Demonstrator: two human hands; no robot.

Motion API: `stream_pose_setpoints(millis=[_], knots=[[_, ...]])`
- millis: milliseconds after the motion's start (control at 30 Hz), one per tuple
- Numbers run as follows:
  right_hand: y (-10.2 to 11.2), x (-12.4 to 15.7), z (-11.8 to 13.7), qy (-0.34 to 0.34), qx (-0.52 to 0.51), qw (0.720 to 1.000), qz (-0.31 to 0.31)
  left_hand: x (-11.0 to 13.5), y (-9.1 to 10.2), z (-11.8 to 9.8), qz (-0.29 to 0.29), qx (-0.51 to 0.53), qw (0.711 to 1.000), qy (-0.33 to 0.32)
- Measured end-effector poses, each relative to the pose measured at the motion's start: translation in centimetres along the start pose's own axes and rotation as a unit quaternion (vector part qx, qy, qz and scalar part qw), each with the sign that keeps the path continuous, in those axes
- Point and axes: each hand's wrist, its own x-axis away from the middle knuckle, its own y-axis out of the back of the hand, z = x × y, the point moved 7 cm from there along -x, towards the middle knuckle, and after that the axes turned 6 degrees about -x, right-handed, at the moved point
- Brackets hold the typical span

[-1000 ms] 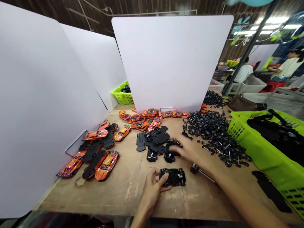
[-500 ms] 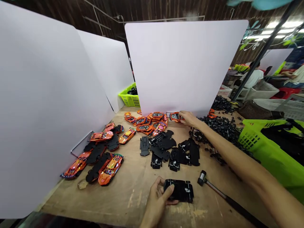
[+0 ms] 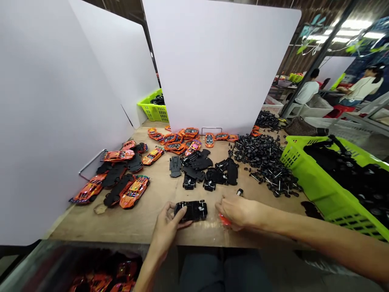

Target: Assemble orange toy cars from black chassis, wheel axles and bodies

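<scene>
My left hand [image 3: 165,221] grips a black toy-car chassis [image 3: 192,211] with wheels, lying near the table's front edge. My right hand [image 3: 238,211] is closed over an orange car body [image 3: 224,220] just right of the chassis; only a sliver of orange shows under the fingers. A small hammer's head [image 3: 240,192] peeks out behind my right hand. More black chassis parts [image 3: 206,174] lie in a loose pile behind.
Orange car bodies [image 3: 188,142] lie along the white divider [image 3: 219,65], more cars [image 3: 121,178] sit at left. A heap of black wheels on axles [image 3: 267,162] lies at right beside a green basket [image 3: 306,178]. Other people sit far right.
My right hand reached to the orange bodies at the back, then came back to the front edge holding one. My left hand kept the chassis. The camera tilted down.
</scene>
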Motion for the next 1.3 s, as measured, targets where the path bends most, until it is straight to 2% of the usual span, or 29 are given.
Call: stream_pose_setpoints(millis=[100,200,267,367,433,500,600,700,833,1000,1133,1300], knots=[[-0.4,0.1,0.0,-0.027,-0.038,0.998,-0.03,0.4,1.4,0.2,-0.008,0.005,1.0,-0.007],[-0.6,3.0,-1.3,-0.069,-0.135,0.982,-0.113,0.6,1.1,0.4,0.013,0.013,1.0,0.002],[-1.0,5.2,-2.2,-0.096,-0.189,0.966,-0.148,0.5,-0.1,0.5,0.032,0.016,0.999,0.011],[-0.4,7.1,-3.0,-0.117,-0.263,0.935,-0.208,0.2,-3.1,1.0,0.064,0.025,0.997,0.025],[0.3,7.1,-3.0,-0.118,-0.304,0.913,-0.245,0.2,-5.6,1.7,0.099,0.035,0.994,0.036],[0.4,5.9,-2.6,-0.104,-0.326,0.904,-0.257,0.2,-7.6,2.4,0.128,0.041,0.99,0.047],[-0.7,3.8,-1.9,-0.089,-0.323,0.907,-0.253,0.0,-9.0,3.5,0.142,0.061,0.985,0.072],[-1.9,2.6,-1.6,-0.094,-0.313,0.912,-0.248,-0.1,-9.2,3.9,0.154,0.084,0.98,0.094],[-2.1,2.4,-1.3,-0.081,-0.303,0.916,-0.252,-0.1,-8.9,3.3,0.163,0.059,0.982,0.073],[-2.3,2.3,-1.1,-0.072,-0.248,0.941,-0.218,0.0,-9.0,3.2,0.17,0.037,0.983,0.067],[-3.4,2.1,-0.8,-0.074,-0.192,0.95,-0.234,-0.1,-9.0,3.7,0.156,0.047,0.984,0.072],[-4.8,1.3,-0.5,-0.077,-0.127,0.961,-0.234,-0.1,-8.8,3.6,0.106,0.04,0.992,0.06]])
